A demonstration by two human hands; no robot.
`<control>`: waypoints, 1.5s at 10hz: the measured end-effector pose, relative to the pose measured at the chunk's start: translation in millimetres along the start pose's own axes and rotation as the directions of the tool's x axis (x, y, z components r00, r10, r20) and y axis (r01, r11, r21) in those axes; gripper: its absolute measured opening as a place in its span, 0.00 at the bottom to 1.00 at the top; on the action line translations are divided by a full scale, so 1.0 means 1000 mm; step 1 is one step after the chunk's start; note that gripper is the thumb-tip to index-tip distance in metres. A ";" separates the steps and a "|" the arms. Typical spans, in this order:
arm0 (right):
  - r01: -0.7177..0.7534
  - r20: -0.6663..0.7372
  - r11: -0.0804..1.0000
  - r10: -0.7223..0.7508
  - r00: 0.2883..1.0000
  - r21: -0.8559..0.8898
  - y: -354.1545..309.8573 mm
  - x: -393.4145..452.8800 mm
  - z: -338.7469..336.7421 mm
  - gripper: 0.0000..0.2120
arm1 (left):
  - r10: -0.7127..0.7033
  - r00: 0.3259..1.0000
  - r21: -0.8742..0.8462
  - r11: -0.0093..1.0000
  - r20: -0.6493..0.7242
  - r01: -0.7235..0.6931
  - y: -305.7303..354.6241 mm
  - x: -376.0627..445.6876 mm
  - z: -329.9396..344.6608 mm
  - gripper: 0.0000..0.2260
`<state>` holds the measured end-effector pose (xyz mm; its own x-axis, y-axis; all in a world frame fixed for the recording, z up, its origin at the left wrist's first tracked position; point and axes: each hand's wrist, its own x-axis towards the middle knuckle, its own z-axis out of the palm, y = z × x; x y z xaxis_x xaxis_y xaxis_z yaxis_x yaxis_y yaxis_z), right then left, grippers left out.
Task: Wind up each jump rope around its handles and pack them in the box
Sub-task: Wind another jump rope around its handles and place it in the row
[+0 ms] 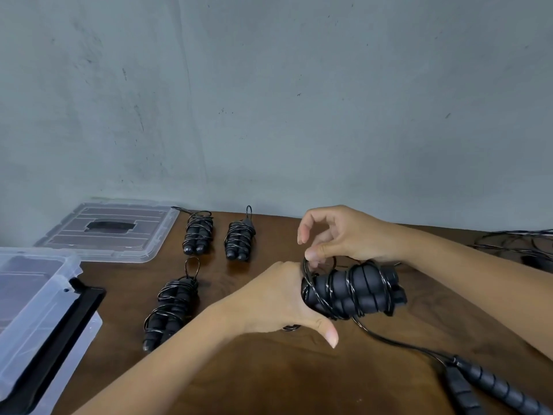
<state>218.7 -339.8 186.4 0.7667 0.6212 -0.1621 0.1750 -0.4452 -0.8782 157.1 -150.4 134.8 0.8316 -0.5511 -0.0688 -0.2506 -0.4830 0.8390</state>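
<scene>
My left hand (279,298) grips the end of a pair of black foam jump-rope handles (356,290) with thin black cord coiled around them, held just above the table. My right hand (335,235) pinches a loop of that cord at the handles' left end. Three wound jump ropes lie on the table: one at the back (198,232), one beside it (239,241), and one nearer (170,307). The clear plastic box (33,310) with a black latch stands at the left edge.
The box's clear lid (113,229) lies flat at the back left. An unwound rope's two handles (490,390) lie at the front right, their cord running toward my hands. More loose cord (520,244) is tangled at the far right. A grey wall rises behind the brown table (269,378).
</scene>
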 end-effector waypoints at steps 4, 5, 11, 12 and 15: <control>-0.192 0.024 0.980 0.193 0.981 -0.057 0.040 0.021 0.001 0.06 | 0.184 0.973 -0.306 0.926 -0.140 -0.220 -0.017 0.006 0.015 0.57; -0.102 0.057 0.981 0.113 0.992 -0.164 0.063 0.013 0.012 0.12 | 0.178 0.964 -0.454 0.855 -0.196 -0.250 -0.016 0.009 0.015 0.38; -0.077 -0.432 0.976 -0.019 0.902 -0.203 0.044 -0.041 0.096 0.08 | -0.179 0.954 -0.750 0.658 -0.239 -0.064 -0.041 0.014 0.032 0.27; -0.106 -0.485 0.958 -0.038 0.874 -0.266 0.054 -0.046 0.100 0.12 | -0.107 0.994 -0.817 0.574 -0.017 0.048 -0.043 0.007 0.029 0.31; -0.122 -0.485 0.966 -0.004 0.875 -0.228 0.066 -0.070 0.100 0.19 | -0.004 0.965 -0.805 0.551 0.264 0.223 -0.056 0.000 0.030 0.32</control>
<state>115.3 -348.2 94.5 0.9693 0.2324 0.0799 0.2164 -0.6530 -0.7258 156.0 -144.1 71.6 0.6724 -0.7090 -0.2126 0.4459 0.1588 0.8809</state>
